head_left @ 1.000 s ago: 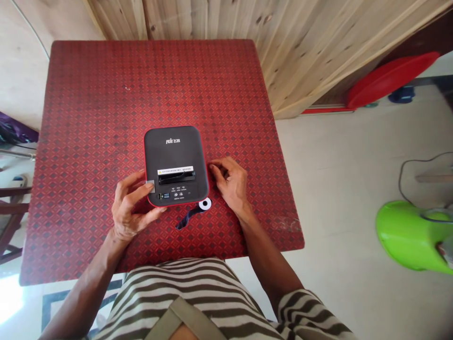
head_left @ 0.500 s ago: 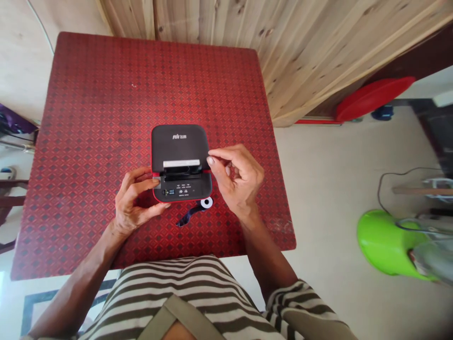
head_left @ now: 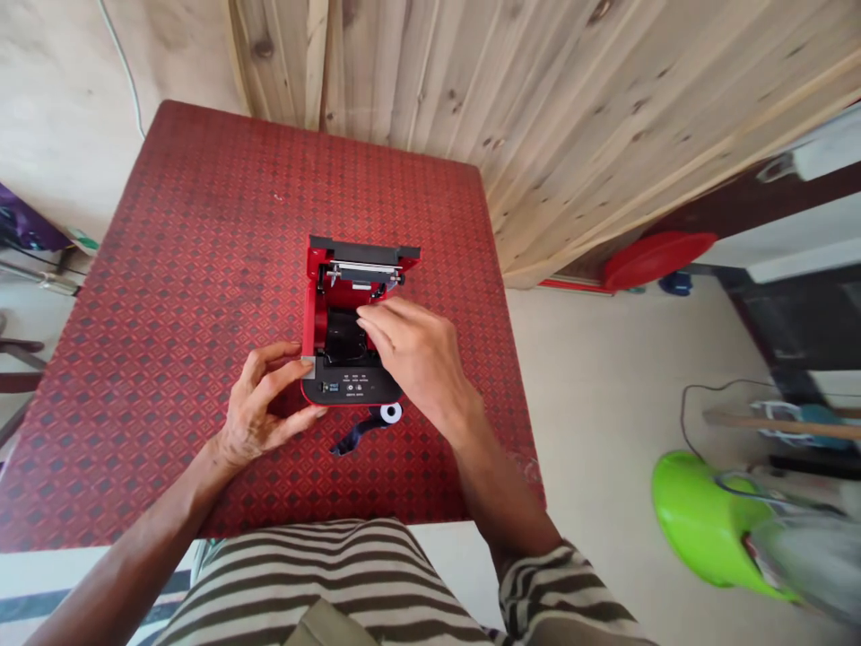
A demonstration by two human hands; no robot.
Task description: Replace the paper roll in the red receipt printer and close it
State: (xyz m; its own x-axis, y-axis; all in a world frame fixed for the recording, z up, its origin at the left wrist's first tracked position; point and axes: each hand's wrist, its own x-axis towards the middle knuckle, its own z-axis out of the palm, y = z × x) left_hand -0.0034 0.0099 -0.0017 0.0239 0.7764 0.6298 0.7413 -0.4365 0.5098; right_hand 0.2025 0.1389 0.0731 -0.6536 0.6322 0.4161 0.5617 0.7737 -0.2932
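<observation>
A small black and red label printer [head_left: 356, 379] stands on the table with its lid [head_left: 367, 253] raised at the back. Its red-walled bay lies exposed, with a dark, shiny interior. My left hand [head_left: 259, 404] grips the printer's left front corner, thumb low at the front and fingers along the side. Over the right side of the bay is my right hand [head_left: 421, 359], fingertips bent down and close together; what they hold, if anything, is hidden. Just in front of the printer lies a small roll of dark ribbon [head_left: 390, 413] with a white core and a loose tail.
The table [head_left: 221, 233] has a red patterned cover and meets a wooden plank wall [head_left: 417, 72] at the back. To the right on the floor are a green bucket [head_left: 700, 511], a cable [head_left: 686, 404] and a red round object [head_left: 659, 260].
The printer's lid has swung up and back, exposing the bay. My right hand has moved left from the lid's edge to over the bay. My left hand keeps its grip; the camera view has shifted.
</observation>
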